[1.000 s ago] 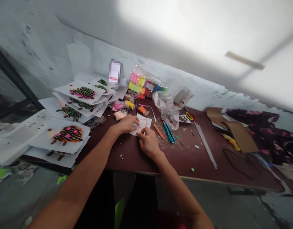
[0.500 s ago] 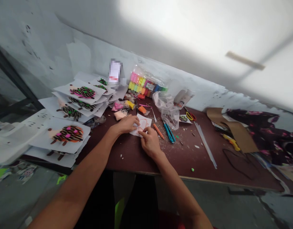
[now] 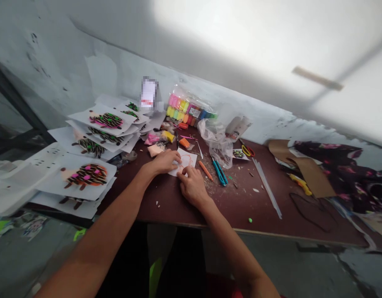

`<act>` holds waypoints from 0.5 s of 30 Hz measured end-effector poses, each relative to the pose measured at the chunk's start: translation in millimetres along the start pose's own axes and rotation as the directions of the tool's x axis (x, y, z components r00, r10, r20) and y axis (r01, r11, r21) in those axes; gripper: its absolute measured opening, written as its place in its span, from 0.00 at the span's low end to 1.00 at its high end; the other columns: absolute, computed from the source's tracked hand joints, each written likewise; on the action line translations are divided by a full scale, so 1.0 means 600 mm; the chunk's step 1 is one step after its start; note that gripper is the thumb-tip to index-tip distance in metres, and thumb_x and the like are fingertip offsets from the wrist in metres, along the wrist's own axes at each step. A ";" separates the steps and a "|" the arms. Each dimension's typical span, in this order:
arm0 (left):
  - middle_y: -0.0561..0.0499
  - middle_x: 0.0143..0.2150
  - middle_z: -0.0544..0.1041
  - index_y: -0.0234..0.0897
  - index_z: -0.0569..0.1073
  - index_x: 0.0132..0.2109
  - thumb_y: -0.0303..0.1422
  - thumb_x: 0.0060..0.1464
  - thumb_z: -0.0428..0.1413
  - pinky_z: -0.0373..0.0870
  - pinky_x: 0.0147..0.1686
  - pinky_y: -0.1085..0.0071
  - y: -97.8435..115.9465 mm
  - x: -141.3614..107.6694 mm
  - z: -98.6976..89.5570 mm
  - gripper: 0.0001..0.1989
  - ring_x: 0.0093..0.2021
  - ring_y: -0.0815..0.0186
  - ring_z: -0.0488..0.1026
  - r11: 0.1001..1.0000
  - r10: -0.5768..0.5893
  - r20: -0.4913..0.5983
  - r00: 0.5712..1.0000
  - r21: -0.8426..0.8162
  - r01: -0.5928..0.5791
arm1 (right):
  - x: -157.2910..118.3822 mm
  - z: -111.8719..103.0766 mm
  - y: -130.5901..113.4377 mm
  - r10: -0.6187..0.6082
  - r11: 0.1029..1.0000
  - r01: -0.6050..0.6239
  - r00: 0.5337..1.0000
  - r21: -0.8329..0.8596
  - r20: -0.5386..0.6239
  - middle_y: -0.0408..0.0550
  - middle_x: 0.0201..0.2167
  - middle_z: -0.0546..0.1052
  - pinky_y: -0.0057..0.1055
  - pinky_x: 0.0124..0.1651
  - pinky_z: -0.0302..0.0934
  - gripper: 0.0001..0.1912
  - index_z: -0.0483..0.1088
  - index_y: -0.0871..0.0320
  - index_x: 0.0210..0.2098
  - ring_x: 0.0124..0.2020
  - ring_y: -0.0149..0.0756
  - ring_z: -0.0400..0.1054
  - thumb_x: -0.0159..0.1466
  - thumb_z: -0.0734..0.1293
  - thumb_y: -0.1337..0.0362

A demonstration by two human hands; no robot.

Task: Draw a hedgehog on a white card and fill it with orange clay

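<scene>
A small white paper [image 3: 191,159] with an orange outline on it lies on the dark red table, partly covered by my hands. My left hand [image 3: 166,161] rests over the paper's left edge, its slightly bent fingers laid on the sheet. On the lower edge is my right hand [image 3: 192,186], with bent fingers and the thumb apart from the forefinger; both touch the paper. I see nothing held in either hand. Just right of the paper lies an orange stick [image 3: 205,170], and beside it a teal tool [image 3: 220,172]. Orange clay [image 3: 184,143] in a wrapper sits behind the paper.
Stacked hedgehog pictures [image 3: 85,176] stand at the left beside a white power strip [image 3: 15,178]. Behind are a pack of coloured clay [image 3: 186,111], a phone [image 3: 149,93] and a clear plastic bag [image 3: 220,151]. Scissors [image 3: 248,151] and clear sticks [image 3: 267,188] lie right.
My right hand has shifted slightly left and toward me along the paper, its forefinger drawn back from the outline. My left hand stays on the sheet.
</scene>
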State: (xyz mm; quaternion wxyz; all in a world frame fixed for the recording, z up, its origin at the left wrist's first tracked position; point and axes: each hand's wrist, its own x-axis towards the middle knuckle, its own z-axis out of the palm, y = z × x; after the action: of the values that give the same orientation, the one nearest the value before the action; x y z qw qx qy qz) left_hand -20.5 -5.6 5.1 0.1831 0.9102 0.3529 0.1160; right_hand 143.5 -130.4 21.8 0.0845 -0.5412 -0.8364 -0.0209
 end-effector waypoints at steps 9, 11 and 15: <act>0.50 0.55 0.78 0.42 0.82 0.49 0.32 0.55 0.56 0.65 0.53 0.63 -0.004 0.002 0.002 0.16 0.52 0.56 0.71 1.000 0.004 -0.003 1.000 -0.003 -0.004 | 0.003 0.018 0.019 0.251 0.757 -0.106 0.958 0.645 -0.137 0.47 0.36 0.71 0.32 0.46 0.59 0.18 0.79 0.58 0.33 0.39 0.36 0.66 0.57 0.58 0.75; 0.51 0.55 0.78 0.43 0.82 0.48 0.32 0.55 0.56 0.65 0.53 0.64 -0.004 0.002 0.002 0.16 0.52 0.56 0.71 1.000 0.017 -0.004 1.000 0.001 -0.017 | 0.002 0.019 0.027 0.337 0.700 -0.127 0.926 0.703 -0.168 0.46 0.35 0.70 0.32 0.45 0.60 0.19 0.78 0.58 0.34 0.38 0.36 0.66 0.56 0.57 0.75; 0.50 0.55 0.78 0.42 0.81 0.49 0.31 0.55 0.55 0.65 0.53 0.63 0.000 0.000 0.000 0.16 0.52 0.55 0.71 1.000 0.001 0.000 1.000 0.011 -0.001 | 0.001 0.021 0.034 0.388 0.770 -0.163 0.888 0.617 -0.249 0.47 0.36 0.71 0.35 0.50 0.61 0.21 0.79 0.57 0.38 0.40 0.38 0.66 0.56 0.58 0.75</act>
State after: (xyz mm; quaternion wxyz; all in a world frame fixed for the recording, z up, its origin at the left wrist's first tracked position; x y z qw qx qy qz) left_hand -20.7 -5.6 5.1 0.1780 0.9113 0.3533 0.1141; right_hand 160.1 -119.6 8.1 0.4000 -0.5944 -0.6816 0.1486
